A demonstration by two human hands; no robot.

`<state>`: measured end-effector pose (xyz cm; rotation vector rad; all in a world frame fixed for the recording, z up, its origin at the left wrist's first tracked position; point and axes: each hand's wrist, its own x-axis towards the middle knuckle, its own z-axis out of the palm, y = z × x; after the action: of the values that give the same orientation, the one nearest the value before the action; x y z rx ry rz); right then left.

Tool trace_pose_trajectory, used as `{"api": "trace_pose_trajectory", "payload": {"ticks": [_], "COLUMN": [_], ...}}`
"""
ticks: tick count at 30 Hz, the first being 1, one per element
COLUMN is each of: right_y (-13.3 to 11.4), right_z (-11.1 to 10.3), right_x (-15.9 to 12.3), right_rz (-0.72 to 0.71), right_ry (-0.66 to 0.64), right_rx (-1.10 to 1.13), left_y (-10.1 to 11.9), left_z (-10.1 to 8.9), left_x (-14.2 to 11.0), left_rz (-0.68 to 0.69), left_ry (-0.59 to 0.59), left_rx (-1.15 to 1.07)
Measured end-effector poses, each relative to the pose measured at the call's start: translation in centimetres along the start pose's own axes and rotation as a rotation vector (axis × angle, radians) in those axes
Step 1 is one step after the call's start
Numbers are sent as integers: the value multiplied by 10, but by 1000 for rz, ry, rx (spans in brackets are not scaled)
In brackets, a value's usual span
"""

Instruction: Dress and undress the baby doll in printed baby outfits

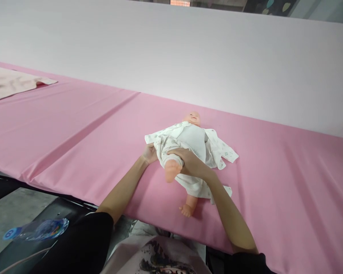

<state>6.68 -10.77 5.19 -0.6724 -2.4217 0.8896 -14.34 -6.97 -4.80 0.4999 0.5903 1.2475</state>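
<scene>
A baby doll [192, 131] lies on its back on the pink sheet [74, 125], head away from me. It wears a white printed garment [214, 150], open at the chest and spread to both sides. My left hand [150, 154] grips the garment's cloth at the doll's hip, fingers closed on the fabric. My right hand [188, 160] wraps around one raised doll leg just above the bare foot [171, 170]. The other doll leg [190, 203] lies flat, pointing toward me.
A pale pink cloth [8, 84] lies at the far left of the sheet. A white wall panel [188, 57] runs behind the bed. A plastic water bottle [37, 230] lies on a dark surface at lower left, below the bed's edge.
</scene>
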Motion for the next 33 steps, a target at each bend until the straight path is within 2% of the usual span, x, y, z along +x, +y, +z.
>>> {"api": "trace_pose_trajectory", "payload": {"ticks": [6, 12, 15, 18, 20, 23, 25, 27, 28, 30, 32, 33], "right_y": [-1, 4, 1, -7, -13, -13, -4, 10, 18, 30, 35, 35], "right_z": [16, 41, 38, 19, -1, -29, -40, -43, -43, -39, -35, -35], "right_x": [-1, -1, -2, -5, -9, -14, -16, -14, -13, -11, -10, -10], "right_rz": [-46, -129, -122, -85, -27, 114, 250, 384, 429, 467, 455, 437], "right_ry": [-136, -307, -343, -372, -342, -129, 82, 249, 275, 204, 85, 51], "right_rx": [-238, -560, -555, -328, -104, 117, 107, -63, -177, -348, -356, -302], "left_y": [-5, -12, -13, -5, 8, 35, 51, 58, 59, 54, 48, 46], "left_z": [9, 24, 28, 28, 30, 42, 57, 77, 87, 105, 119, 124], "left_x": [6, 4, 4, 6, 7, 5, 3, 0, 0, -1, 0, 0], "left_rz": [-15, 65, 82, 164, 188, 88, -1, -49, -52, 4, 94, 117], "left_ry": [-7, 65, 108, 132, 63, -182, -356, -469, -496, -491, -485, -517], "left_rx": [-37, 0, 92, 270, 397, 574, 710, 906, 1028, 1257, 1397, 1419]}}
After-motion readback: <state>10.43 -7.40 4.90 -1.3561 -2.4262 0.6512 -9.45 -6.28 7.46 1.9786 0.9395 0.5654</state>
